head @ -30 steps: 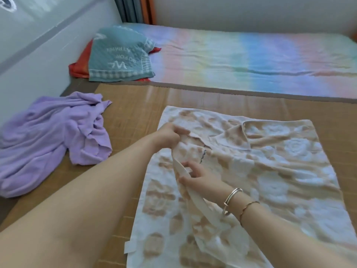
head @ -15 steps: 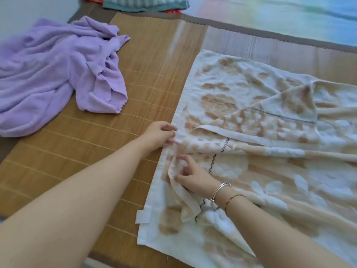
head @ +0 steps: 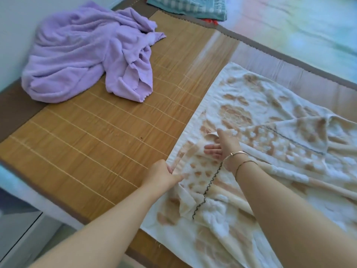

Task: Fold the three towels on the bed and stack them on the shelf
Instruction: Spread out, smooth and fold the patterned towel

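Observation:
A cream towel with tan flower print (head: 257, 105) lies spread over the right half of the bamboo mat, its near part rumpled and doubled over. My left hand (head: 164, 176) pinches a fold at the towel's left edge. My right hand (head: 224, 145), with bracelets on the wrist, lies with straight fingers on the folded flap just beyond. A crumpled purple towel (head: 85, 55) sits at the far left of the mat. A teal towel (head: 189, 6) shows at the top edge, partly cut off.
The bamboo mat (head: 100, 136) covers the bed's near side, with bare mat between the purple and cream towels. A pastel rainbow sheet (head: 309, 31) lies beyond. A white wall (head: 17, 26) runs along the left. The bed's front edge (head: 29, 198) drops to the floor.
The camera has tilted and shifted left. My left hand has slid nearer along the towel's left edge, and my right hand has moved farther up, spreading the flap between them.

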A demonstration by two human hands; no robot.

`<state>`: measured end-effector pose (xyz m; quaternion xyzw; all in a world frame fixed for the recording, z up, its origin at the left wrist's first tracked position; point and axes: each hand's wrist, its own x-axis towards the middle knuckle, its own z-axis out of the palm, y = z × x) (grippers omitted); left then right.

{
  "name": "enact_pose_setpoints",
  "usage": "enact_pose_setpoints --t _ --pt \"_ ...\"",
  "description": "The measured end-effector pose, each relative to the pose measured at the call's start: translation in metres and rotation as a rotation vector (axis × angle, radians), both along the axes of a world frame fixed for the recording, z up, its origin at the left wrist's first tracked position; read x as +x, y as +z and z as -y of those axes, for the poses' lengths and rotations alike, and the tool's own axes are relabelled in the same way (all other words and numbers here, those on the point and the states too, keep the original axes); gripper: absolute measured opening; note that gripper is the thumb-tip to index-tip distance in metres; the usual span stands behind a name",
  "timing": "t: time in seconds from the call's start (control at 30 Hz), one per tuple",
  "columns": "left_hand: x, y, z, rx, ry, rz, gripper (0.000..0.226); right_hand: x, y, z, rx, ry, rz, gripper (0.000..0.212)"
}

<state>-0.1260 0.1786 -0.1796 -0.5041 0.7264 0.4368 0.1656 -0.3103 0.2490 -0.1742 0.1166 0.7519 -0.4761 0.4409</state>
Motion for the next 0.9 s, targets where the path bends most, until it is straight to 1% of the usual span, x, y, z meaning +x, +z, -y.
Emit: enact_pose_setpoints --t 0.07,0.1,0.17,0.27,0.37,0.4,0.47,0.5,0.53,0.6,0.73,0.8,0.9 --pt "-0.002 0.000 -0.007 0.002 -0.011 0.028 0.020 -0.013 -0.008 0.005 -0.013 -0.097 0.075 0.052" --pt "-0.002 0.002 -0.008 0.009 -0.009 0.025 0.020 -0.019 -0.010 0.009 -0.026 -0.154 0.094 0.051" --pt "0.002 0.003 -0.009 0.027 0.011 -0.033 0.023 -0.027 -0.017 0.016 -0.032 -0.215 0.097 0.039" --pt "0.011 0.012 -0.014 0.069 0.039 -0.140 0.016 -0.026 -0.024 0.015 0.035 -0.192 0.002 0.019" --pt "0.021 0.025 -0.031 0.128 0.160 -0.218 0.014 -0.019 -0.021 0.002 -0.004 -0.173 -0.104 0.013" --pt "0.022 0.029 -0.037 0.135 0.194 -0.241 0.015 -0.015 -0.014 -0.003 -0.030 -0.151 -0.158 0.013" --pt "0.026 0.037 -0.050 0.092 0.236 -0.276 0.017 -0.011 0.000 -0.014 -0.085 -0.042 -0.306 0.032" --pt "0.029 0.041 -0.055 0.064 0.250 -0.288 0.018 -0.009 0.008 -0.019 -0.112 0.038 -0.382 0.037" --pt "0.033 0.045 -0.060 0.037 0.268 -0.306 0.019 -0.009 0.017 -0.025 -0.144 0.116 -0.445 0.038" --pt "0.043 0.053 -0.064 -0.012 0.296 -0.331 0.021 -0.014 0.033 -0.030 -0.225 0.192 -0.532 0.038" --pt "0.058 0.055 -0.054 -0.049 0.371 -0.343 0.026 -0.021 0.050 -0.022 -0.284 0.266 -0.605 0.036" --pt "0.062 0.045 -0.047 -0.091 0.355 -0.284 0.028 -0.018 0.048 -0.009 -0.298 0.316 -0.627 0.036" --pt "0.066 0.020 -0.036 -0.125 0.350 -0.213 0.026 -0.012 0.031 0.014 -0.264 0.418 -0.655 0.036"
